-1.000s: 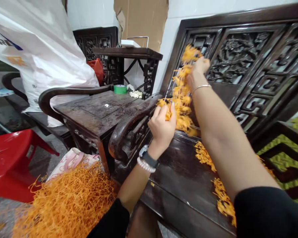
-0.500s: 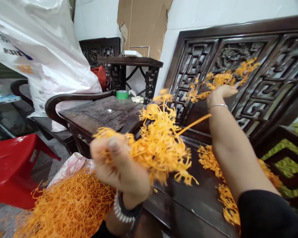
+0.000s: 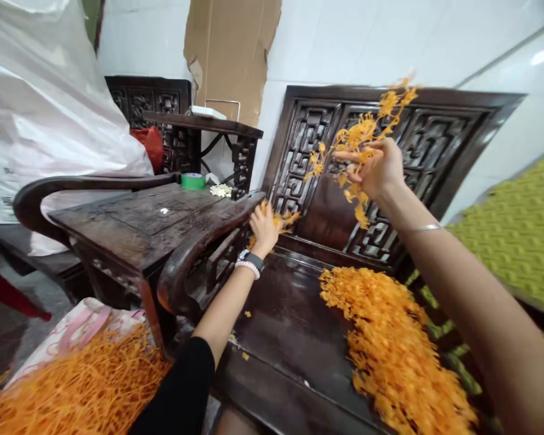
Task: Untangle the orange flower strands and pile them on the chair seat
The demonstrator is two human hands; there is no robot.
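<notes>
My right hand [image 3: 378,166] is raised in front of the carved bench back [image 3: 317,193], gripping a thin sprig of orange lacy plastic pieces [image 3: 360,133]. Part of the sprig hangs below the fingers. Lower and to the left, beside the bench armrest, my left hand [image 3: 263,228] is closed around a bunch of similar orange lacy pieces [image 3: 288,220], much of it hidden by the hand. A large heap of orange lacy pieces [image 3: 390,344] lies on the right of the dark wooden seat [image 3: 294,320].
A pile of thin orange stems [image 3: 90,386] sits at lower left by a pink-and-white bag [image 3: 81,320]. The curved armrest [image 3: 190,260] separates the seat from a dark side table [image 3: 131,217] holding green tape [image 3: 193,180]. A large white sack [image 3: 49,109] stands behind.
My left hand has moved away from the foreground to the armrest, with less orange material showing around it. My right hand still holds its sprig, turned leftward. The view has shifted right.
</notes>
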